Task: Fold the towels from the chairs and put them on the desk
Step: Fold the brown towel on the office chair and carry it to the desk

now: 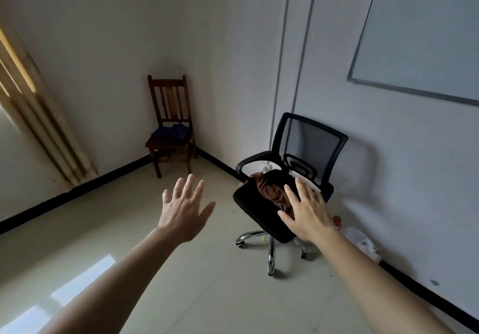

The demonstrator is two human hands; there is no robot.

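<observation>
held left hand [182, 212] and right hand [305, 214] out ahead, fingers straight and spread wide, gripping nothing. saw brown towel [270, 191] crumpled on the seat of the black office chair [311, 142] at near right, partly behind the right hand; could not tell whether touched. saw blue towel [172, 131] bunched on the seat of the wooden chair [169, 103] in the far corner, well apart from both hands. noted whiteboard [420, 35] on the right wall, radiator [46, 126] at left.
</observation>
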